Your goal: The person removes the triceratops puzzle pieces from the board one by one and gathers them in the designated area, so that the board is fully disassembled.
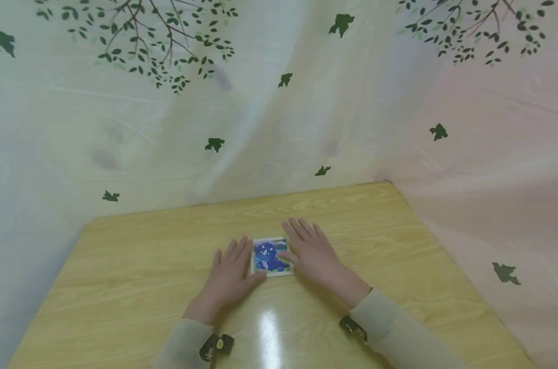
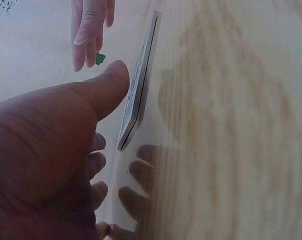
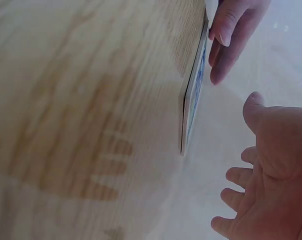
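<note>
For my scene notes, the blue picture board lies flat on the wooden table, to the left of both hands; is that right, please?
The position is wrong: the blue picture board lies flat on the wooden table, but between the left hand and right hand, as the head view shows.

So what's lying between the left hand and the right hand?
A picture board with a pale border lies on the table between the left hand and right hand, seen in the head view.
</note>
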Tool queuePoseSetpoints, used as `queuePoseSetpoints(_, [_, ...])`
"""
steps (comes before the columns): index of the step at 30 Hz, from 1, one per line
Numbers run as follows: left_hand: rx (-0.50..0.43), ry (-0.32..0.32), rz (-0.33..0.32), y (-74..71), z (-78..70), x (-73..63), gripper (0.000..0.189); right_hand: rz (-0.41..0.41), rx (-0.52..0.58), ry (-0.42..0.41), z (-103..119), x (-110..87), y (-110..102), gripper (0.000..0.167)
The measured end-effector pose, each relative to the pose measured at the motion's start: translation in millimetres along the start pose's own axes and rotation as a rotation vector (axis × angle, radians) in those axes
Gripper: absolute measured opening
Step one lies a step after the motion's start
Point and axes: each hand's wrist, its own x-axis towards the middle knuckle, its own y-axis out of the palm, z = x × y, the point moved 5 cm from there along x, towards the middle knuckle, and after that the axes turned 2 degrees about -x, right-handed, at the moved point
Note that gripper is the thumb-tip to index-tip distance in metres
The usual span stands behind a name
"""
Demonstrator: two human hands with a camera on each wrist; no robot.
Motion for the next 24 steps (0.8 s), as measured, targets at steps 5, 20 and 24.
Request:
queuePoseSetpoints(5, [0.015,0.004,0.005,1.5,1.1,-0.6,0.093,0.005,0.021,-0.016,5,5.8,2,0.084])
queuePoseSetpoints(20, [0.051,-0.015,-0.004,0.0,0.2,-4.3,0.09,-0.009,0.332,-0.017,17,26.8,4,0.071])
queuePoseSetpoints(24, [0.049,-0.021,0.004,-0.4,0.1,-5.3,0.089,0.002,0.417,-0.032,22,36.7,7,0.059])
